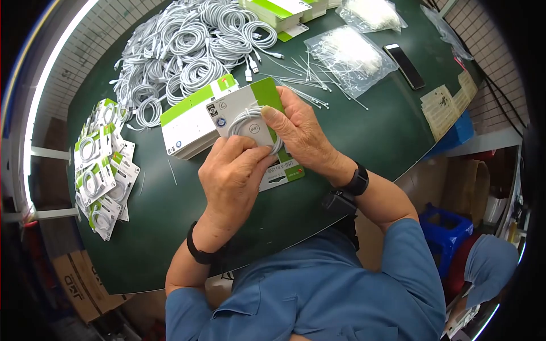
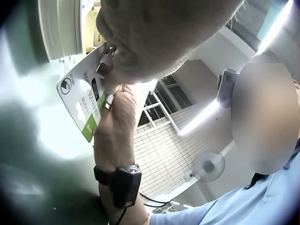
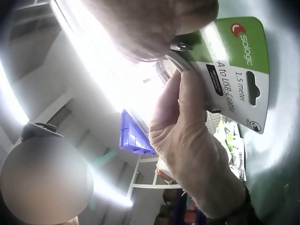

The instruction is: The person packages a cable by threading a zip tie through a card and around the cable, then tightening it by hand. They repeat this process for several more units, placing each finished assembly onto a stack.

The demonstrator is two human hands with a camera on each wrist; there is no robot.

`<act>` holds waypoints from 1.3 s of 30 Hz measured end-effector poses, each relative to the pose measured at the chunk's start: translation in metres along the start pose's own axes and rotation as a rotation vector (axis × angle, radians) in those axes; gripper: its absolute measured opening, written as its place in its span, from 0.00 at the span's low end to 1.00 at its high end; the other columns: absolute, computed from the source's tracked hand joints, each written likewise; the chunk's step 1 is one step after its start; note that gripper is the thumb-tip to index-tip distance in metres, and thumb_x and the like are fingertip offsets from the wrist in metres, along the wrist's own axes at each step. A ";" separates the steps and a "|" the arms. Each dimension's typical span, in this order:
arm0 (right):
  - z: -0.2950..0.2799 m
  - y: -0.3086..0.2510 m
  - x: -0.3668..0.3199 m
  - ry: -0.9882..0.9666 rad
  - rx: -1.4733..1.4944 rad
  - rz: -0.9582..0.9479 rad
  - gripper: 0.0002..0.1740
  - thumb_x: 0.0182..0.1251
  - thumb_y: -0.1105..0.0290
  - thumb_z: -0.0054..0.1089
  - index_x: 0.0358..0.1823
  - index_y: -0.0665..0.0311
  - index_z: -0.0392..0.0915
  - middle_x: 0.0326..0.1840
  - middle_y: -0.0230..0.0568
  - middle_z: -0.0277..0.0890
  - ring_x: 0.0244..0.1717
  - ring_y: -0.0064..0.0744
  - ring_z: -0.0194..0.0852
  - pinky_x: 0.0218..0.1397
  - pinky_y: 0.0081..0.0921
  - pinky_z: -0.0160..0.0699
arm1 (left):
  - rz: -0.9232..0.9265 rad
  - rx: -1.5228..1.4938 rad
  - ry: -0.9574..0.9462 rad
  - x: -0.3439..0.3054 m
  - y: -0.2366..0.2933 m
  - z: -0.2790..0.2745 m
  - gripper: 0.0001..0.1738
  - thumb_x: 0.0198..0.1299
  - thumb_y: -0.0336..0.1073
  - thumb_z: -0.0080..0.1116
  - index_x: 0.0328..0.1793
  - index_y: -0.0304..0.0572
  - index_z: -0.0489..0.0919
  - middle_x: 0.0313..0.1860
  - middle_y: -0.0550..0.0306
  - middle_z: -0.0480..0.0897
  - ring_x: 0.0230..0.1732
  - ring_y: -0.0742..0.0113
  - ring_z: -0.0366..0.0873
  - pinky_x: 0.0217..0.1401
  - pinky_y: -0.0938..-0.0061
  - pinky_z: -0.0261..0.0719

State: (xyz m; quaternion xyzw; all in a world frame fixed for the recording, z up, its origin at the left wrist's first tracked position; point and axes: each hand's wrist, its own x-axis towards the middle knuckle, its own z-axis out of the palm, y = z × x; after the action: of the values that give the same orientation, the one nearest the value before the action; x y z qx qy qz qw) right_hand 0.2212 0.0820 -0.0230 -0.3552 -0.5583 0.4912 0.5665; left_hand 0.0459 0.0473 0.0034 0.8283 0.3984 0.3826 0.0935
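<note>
A green and white cardboard packaging card, printed as a USB-A to USB-C cable card, is held up between both hands over the table. Against its face lies a coiled grey-white USB cable. My right hand grips the card's right side, its thumb across the coil and its fingers behind. The left hand pinches the lower part of the coil with curled fingers. In the left wrist view a metal plug shows by the card's edge. The right wrist view has the card's printed front tilted outward.
Behind the hands stands a stack of cards. A large heap of coiled cables covers the back left. Finished-looking carded cables pile at the left edge. Bagged zip ties, loose zip ties and a phone lie at right.
</note>
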 end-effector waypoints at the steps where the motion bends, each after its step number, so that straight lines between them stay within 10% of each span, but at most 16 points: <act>1: 0.002 0.000 0.000 0.004 0.030 0.014 0.23 0.87 0.56 0.58 0.66 0.69 0.73 0.54 0.43 0.83 0.55 0.25 0.79 0.59 0.29 0.82 | -0.001 0.004 0.020 -0.001 -0.001 0.002 0.10 0.50 0.31 0.80 0.39 0.46 0.91 0.36 0.65 0.83 0.35 0.61 0.79 0.38 0.66 0.78; 20: -0.003 0.002 0.004 0.039 -0.008 0.046 0.26 0.87 0.57 0.60 0.71 0.71 0.72 0.59 0.40 0.85 0.56 0.21 0.81 0.61 0.23 0.83 | -0.046 -0.208 0.202 -0.005 -0.006 -0.001 0.13 0.56 0.28 0.80 0.47 0.43 0.89 0.37 0.60 0.82 0.35 0.65 0.77 0.40 0.70 0.78; 24: -0.008 -0.003 0.004 0.029 0.065 0.069 0.27 0.86 0.57 0.61 0.72 0.72 0.72 0.60 0.41 0.86 0.56 0.22 0.84 0.60 0.23 0.85 | -0.262 -0.453 0.322 -0.003 -0.008 -0.022 0.19 0.64 0.27 0.75 0.60 0.38 0.84 0.39 0.61 0.83 0.38 0.73 0.77 0.43 0.76 0.80; 31: 0.004 -0.004 -0.002 -0.030 0.109 0.040 0.27 0.83 0.62 0.66 0.73 0.73 0.72 0.61 0.43 0.87 0.57 0.22 0.85 0.60 0.23 0.86 | -0.725 -0.983 -0.034 -0.011 -0.013 -0.020 0.17 0.74 0.33 0.68 0.62 0.31 0.81 0.47 0.59 0.87 0.43 0.77 0.81 0.48 0.77 0.83; 39: 0.006 -0.003 -0.006 -0.080 0.005 0.083 0.25 0.80 0.71 0.68 0.72 0.74 0.73 0.61 0.43 0.86 0.57 0.23 0.85 0.62 0.23 0.86 | -0.657 -0.592 -0.016 -0.010 -0.019 -0.014 0.12 0.75 0.33 0.61 0.56 0.30 0.83 0.37 0.55 0.88 0.34 0.76 0.82 0.40 0.75 0.82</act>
State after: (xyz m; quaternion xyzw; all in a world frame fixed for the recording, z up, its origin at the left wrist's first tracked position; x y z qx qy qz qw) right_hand 0.2164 0.0743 -0.0207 -0.3568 -0.5640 0.5296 0.5236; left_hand 0.0207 0.0506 -0.0011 0.5982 0.5128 0.4241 0.4465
